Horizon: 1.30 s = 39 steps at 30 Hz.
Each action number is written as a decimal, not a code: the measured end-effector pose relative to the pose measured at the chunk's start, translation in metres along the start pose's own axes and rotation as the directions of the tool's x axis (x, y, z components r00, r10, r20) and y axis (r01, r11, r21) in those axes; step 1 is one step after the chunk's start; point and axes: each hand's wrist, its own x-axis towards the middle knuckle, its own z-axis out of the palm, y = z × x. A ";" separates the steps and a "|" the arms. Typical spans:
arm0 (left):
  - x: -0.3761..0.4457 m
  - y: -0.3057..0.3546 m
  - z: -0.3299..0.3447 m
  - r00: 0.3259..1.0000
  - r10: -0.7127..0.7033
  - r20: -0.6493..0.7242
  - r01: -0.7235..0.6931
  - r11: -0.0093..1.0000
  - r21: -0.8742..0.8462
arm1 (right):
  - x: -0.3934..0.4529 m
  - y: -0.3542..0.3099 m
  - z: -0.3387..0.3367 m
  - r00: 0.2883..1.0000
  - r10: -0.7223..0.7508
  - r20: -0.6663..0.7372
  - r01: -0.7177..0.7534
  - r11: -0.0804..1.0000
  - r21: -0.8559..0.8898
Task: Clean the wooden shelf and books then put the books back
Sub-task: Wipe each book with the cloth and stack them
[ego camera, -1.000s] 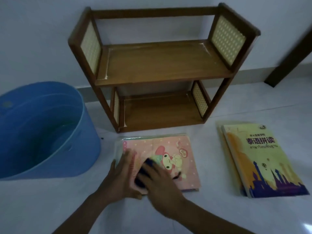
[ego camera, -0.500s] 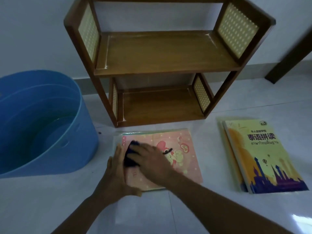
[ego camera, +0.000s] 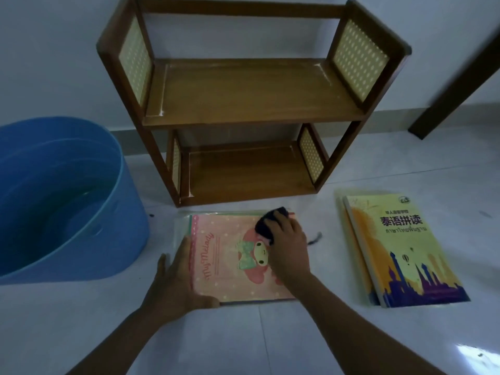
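Wiping pink book (ego camera: 230,255): our right hand (ego camera: 289,244) clamps dark cloth (ego camera: 267,226); left hand (ego camera: 176,282), flat and splayed beside it, steadies the cover.

The shelf (ego camera: 251,93) is brown wood, smooth and a bit shiny; its side panels (ego camera: 358,58) look woven; the pink book (ego camera: 230,255) has a shiny cover; the cloth (ego camera: 266,226) looks dark and soft; the tub (ego camera: 81,201) is smooth blue plastic; the floor (ego camera: 270,342) is glossy tile.
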 end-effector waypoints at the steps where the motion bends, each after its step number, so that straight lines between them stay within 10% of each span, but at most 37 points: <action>1: 0.001 0.000 0.001 1.000 0.000 0.004 0.000 1.000 0.010 | -0.020 -0.005 0.002 0.997 -0.072 0.023 0.072 0.997 -0.004; 5: 0.004 0.001 0.001 0.994 -0.071 0.089 0.062 0.993 0.099 | -0.075 -0.004 0.009 0.825 -0.545 0.147 0.544 0.838 0.052; 8: 0.002 0.012 -0.006 0.984 -0.127 0.127 0.087 0.956 0.280 | -0.056 0.037 -0.011 0.983 -0.182 -0.040 0.182 0.983 0.009; 11: -0.003 0.043 -0.006 0.976 0.103 0.190 -0.164 0.924 0.344 | -0.050 0.073 -0.035 0.966 0.255 -0.035 -0.256 0.965 -0.054; 16: 0.005 0.067 0.031 0.911 0.367 0.188 -0.409 0.865 0.292 | -0.055 0.092 -0.041 0.906 0.268 0.326 -0.255 0.963 -0.082; 22: -0.002 0.073 0.001 0.758 0.634 -0.153 -0.568 0.757 0.322 | -0.057 0.084 -0.074 0.888 0.456 0.065 -0.447 0.822 0.353; 26: -0.002 0.128 -0.071 0.782 0.250 -0.571 -0.392 0.910 -0.139 | -0.058 0.053 -0.087 0.874 0.444 0.199 -0.423 0.491 0.761; 30: 0.005 0.151 -0.103 0.909 -0.255 -0.330 -0.077 0.676 -0.733 | -0.038 0.011 -0.112 0.956 0.127 0.265 -0.284 0.168 0.944; 32: 0.007 0.135 -0.092 0.937 -0.317 -0.145 0.068 0.573 -0.817 | -0.027 -0.003 -0.117 0.967 0.148 0.209 -0.249 0.345 0.905; 35: 0.008 0.097 -0.061 0.960 -0.269 0.075 0.265 0.794 -0.546 | -0.009 -0.005 -0.093 0.943 0.265 0.200 -0.331 0.697 0.636; 39: 0.011 0.061 -0.026 0.964 -0.245 0.107 0.252 0.966 -0.059 | -0.006 0.007 -0.051 0.926 0.189 0.327 -0.289 0.913 0.288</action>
